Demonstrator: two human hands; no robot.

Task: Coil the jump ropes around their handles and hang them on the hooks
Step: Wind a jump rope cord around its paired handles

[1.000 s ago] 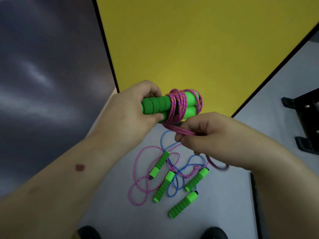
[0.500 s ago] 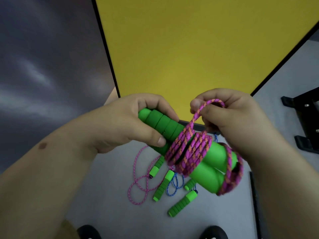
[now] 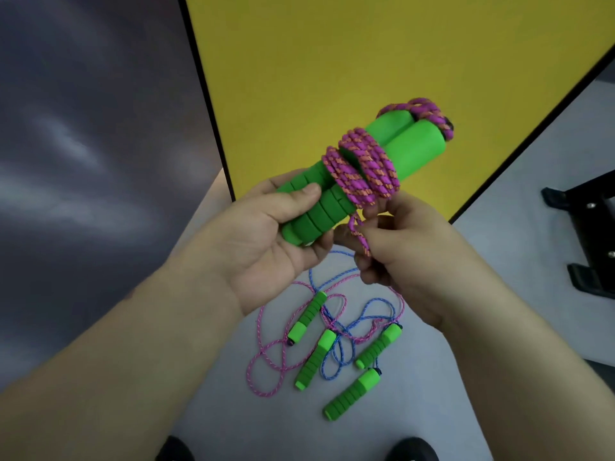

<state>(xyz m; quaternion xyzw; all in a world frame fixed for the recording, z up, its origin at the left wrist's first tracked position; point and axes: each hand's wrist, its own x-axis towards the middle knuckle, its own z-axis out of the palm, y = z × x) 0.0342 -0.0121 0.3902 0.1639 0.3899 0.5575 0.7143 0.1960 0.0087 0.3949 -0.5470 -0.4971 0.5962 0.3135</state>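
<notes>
My left hand (image 3: 266,234) grips the ribbed lower ends of two green foam handles (image 3: 404,144) held side by side and tilted up to the right. A magenta-and-orange rope (image 3: 361,169) is wound around their middle, and more of it loops over the top ends. My right hand (image 3: 402,254) pinches the loose end of that rope just below the coil. On the grey floor below lie two more jump ropes, one pink (image 3: 266,357) and one blue (image 3: 336,357), tangled together with several green handles (image 3: 352,394). No hooks are in view.
A yellow panel (image 3: 366,61) with a black frame stands ahead. A dark wall fills the left side. A black metal stand (image 3: 589,234) sits on the floor at the right. My two shoe tips (image 3: 173,450) show at the bottom edge.
The handles swung from pointing down-right to pointing up-right. My right hand dropped from above the coil to below it, still holding the rope end.
</notes>
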